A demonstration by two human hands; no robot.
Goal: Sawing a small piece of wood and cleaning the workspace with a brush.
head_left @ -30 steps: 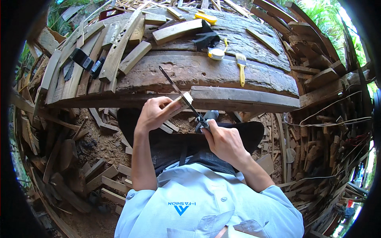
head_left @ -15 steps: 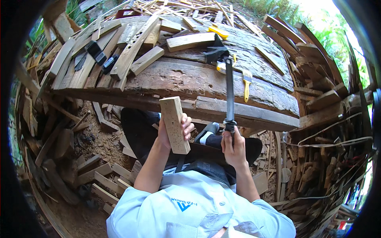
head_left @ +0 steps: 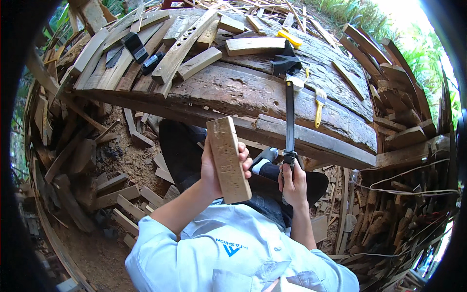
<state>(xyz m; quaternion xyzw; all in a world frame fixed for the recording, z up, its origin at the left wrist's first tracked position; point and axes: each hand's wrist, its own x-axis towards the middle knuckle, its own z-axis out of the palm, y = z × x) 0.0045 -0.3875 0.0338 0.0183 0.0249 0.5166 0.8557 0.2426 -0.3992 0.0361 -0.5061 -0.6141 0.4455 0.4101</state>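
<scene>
My left hand (head_left: pixel 210 173) grips a short, thick wooden block (head_left: pixel 228 160), thumb side on one edge and fingertips curled over the other. The block's pitted broad face is turned up, its far end near the front edge of the workbench. In my right hand (head_left: pixel 294 186) is a long, dark, bar-shaped tool (head_left: pixel 290 121), held at its near end by a black fitting. It points away over the bench; its exact kind is unclear. The block and the tool are apart. Past the tool's far tip lie a white roll (head_left: pixel 295 82) and a black cloth (head_left: pixel 286 64).
On the rough plank workbench (head_left: pixel 228 90) lie a yellow-handled brush (head_left: pixel 319 107), a yellow tool (head_left: pixel 290 39), black devices (head_left: pixel 134 47) and several wood pieces. Offcuts (head_left: pixel 127 221) litter the ground at left. Stacked timber (head_left: pixel 408 121) and loose cords (head_left: pixel 413 191) are at right.
The wooden block has come nearer to my body and looks larger, still in my left hand. The tool stays in my right hand. The whole view has shifted slightly.
</scene>
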